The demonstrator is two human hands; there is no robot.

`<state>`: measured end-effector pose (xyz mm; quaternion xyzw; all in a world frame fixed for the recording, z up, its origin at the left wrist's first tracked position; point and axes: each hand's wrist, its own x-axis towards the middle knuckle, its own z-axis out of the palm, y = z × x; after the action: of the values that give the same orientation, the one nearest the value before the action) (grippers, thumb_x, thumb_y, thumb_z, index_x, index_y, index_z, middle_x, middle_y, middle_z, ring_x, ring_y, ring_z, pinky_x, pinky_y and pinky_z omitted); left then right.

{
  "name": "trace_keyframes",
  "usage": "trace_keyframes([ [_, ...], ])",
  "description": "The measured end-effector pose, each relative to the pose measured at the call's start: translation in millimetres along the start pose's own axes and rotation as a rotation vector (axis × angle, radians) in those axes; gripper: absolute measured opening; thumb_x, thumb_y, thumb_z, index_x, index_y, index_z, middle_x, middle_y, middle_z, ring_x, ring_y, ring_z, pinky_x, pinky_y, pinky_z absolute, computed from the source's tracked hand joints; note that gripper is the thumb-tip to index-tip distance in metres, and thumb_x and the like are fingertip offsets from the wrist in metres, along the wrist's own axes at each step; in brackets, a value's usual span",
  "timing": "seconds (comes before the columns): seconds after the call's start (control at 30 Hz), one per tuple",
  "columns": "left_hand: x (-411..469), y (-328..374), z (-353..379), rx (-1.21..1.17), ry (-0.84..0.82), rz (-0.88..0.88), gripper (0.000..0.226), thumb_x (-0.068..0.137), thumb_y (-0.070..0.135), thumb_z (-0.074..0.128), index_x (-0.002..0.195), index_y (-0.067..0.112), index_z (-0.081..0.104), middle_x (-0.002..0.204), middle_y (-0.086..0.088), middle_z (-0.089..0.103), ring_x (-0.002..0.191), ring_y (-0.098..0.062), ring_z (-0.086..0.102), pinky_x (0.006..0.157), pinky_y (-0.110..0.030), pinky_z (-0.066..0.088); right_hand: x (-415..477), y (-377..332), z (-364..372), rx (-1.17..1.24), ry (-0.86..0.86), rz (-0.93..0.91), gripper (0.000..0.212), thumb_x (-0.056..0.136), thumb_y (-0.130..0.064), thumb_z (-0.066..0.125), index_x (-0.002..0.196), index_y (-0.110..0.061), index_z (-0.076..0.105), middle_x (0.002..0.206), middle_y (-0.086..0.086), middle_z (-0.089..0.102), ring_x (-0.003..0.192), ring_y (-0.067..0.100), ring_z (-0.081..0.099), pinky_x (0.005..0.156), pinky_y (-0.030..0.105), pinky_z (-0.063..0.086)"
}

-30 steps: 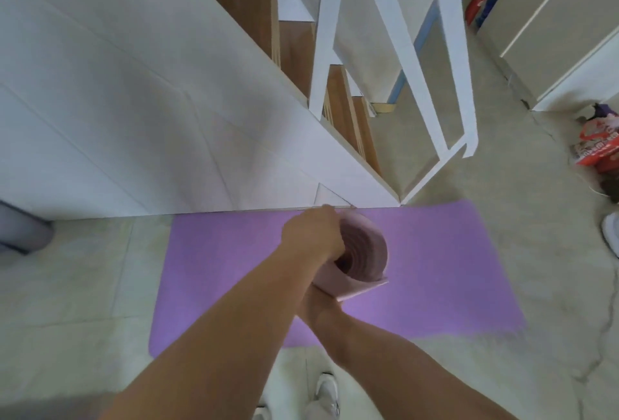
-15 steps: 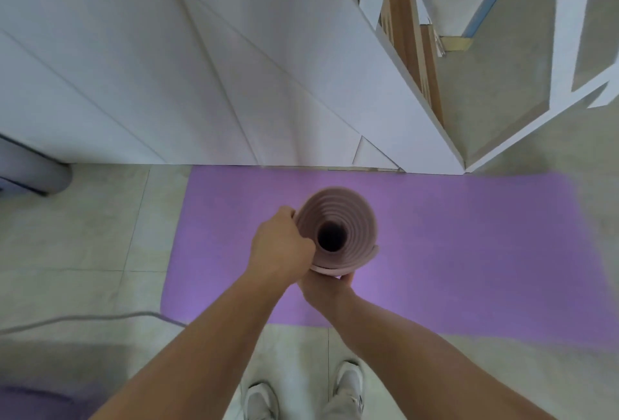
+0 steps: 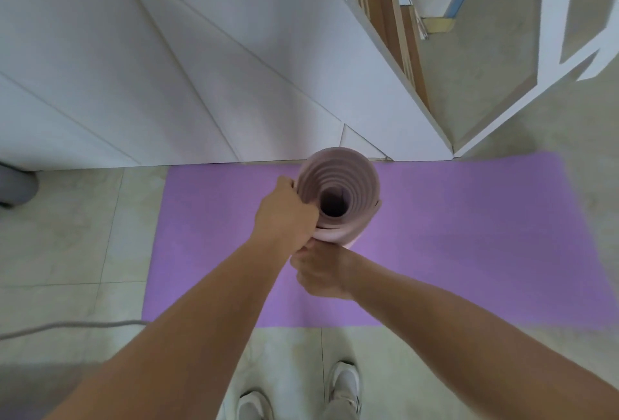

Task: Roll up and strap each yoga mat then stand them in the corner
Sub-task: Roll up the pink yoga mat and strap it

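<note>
The rolled pink mat (image 3: 340, 195) looks like matt foam, as does the flat purple mat (image 3: 452, 252). Floor tiles (image 3: 67, 245) are smooth, faintly glossy; stair treads (image 3: 382, 10) are wood.

A home interior: pale tiled floor (image 3: 83, 252), a white-panelled staircase (image 3: 234, 67) with wooden treads (image 3: 382, 7), and a purple yoga mat (image 3: 452, 245) laid at its foot.
</note>
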<state>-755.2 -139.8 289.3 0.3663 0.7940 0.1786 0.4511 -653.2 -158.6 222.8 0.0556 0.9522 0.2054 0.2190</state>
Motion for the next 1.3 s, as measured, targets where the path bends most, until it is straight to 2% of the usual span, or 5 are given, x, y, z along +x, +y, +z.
trace_keyframes([
  [0.17,1,-7,12,-0.074,0.057,-0.073,0.035,0.089,0.035,0.069,0.11,0.015,0.048,0.098,-0.009,0.063,0.08,-0.036,0.069,0.066,-0.048,0.062,-40,3,10,0.998,-0.033,0.19,0.012,0.086,-0.006,0.059,0.098,-0.005,0.063,0.12,0.017,0.061,0.111,0.034,0.057,0.08,0.038,0.046],
  [0.43,3,1,38,-0.32,0.071,-0.125,0.03,0.097,0.028,0.062,0.113,0.011,0.043,0.101,-0.005,0.055,0.064,-0.019,0.06,0.068,-0.053,0.061,-86,41,-19,2.485,0.406,1.719,0.036,0.099,-0.045,0.042,0.106,-0.014,0.061,0.101,0.012,0.068,0.09,0.027,0.065,0.087,0.048,0.053],
  [0.83,-2,-25,71,-0.736,0.088,-0.239,0.069,0.086,0.046,0.071,0.135,0.015,0.034,0.138,-0.011,0.039,0.113,-0.035,0.06,0.051,-0.031,0.059,-31,49,-3,2.013,0.248,1.65,0.068,0.097,-0.052,0.05,0.147,-0.015,0.025,0.138,0.014,0.047,0.117,0.03,0.052,0.094,0.041,0.045],
  [1.03,4,-9,38,-0.526,-0.024,-0.238,0.061,0.081,0.078,0.046,0.097,0.02,0.05,0.103,0.003,0.056,0.102,-0.022,0.057,0.098,-0.045,0.047,-40,65,7,1.807,0.134,1.48,0.044,0.1,-0.038,0.05,0.131,-0.009,0.039,0.118,0.014,0.06,0.102,0.032,0.059,0.087,0.044,0.051],
  [1.3,32,-13,27,-0.079,0.158,-0.104,0.074,0.097,0.069,0.012,0.078,0.017,0.061,0.086,-0.005,0.066,0.091,-0.03,0.062,0.091,-0.045,0.049,-27,61,0,1.776,-0.024,1.05,0.075,0.09,-0.056,0.058,0.15,-0.02,0.031,0.146,0.005,0.041,0.133,0.027,0.043,0.107,0.041,0.038],
])
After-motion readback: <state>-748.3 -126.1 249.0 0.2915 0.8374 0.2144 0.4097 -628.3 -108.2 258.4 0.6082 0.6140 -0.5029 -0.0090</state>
